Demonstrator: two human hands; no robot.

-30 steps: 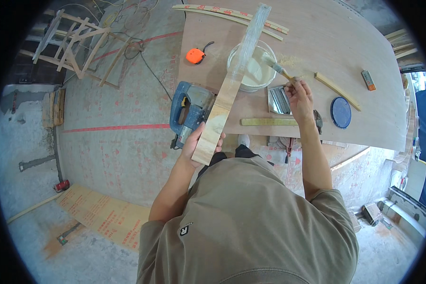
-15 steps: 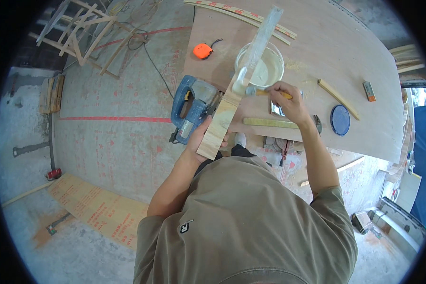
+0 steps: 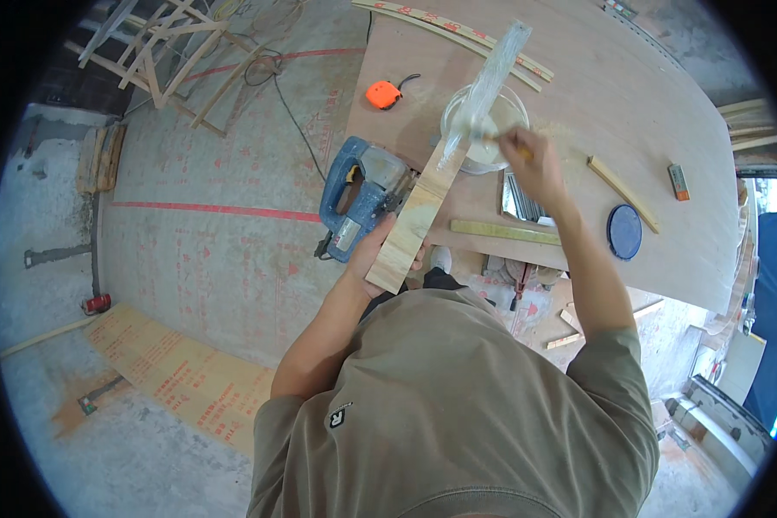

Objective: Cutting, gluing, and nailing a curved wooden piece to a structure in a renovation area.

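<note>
A long wooden board point(image 3: 426, 200) slants away from me, its near end gripped in my left hand point(image 3: 373, 250). Wet whitish glue point(image 3: 494, 76) coats its far half, while the near half is bare wood. My right hand point(image 3: 533, 164) is closed around the handle of a brush point(image 3: 487, 136), whose bristles rest on the glued stretch and are blurred. Beneath the board stands a white tub point(image 3: 518, 112) with pale glue inside, partly covered by the board. A blue jigsaw point(image 3: 363, 194) lies on the table's left edge beside my left hand.
On the wooden tabletop point(image 3: 596, 95) lie an orange tape measure point(image 3: 383, 94), a blue round lid point(image 3: 624, 231), a small box point(image 3: 679, 182) and wood strips point(image 3: 505, 232). A wooden frame point(image 3: 160, 65) stands on the floor at far left. Cardboard sheeting point(image 3: 177, 371) covers floor at lower left.
My right hand has moved the brush away from me along the board, and glue there is now spread thinner. The view has shifted slightly; my left hand keeps its grip.
</note>
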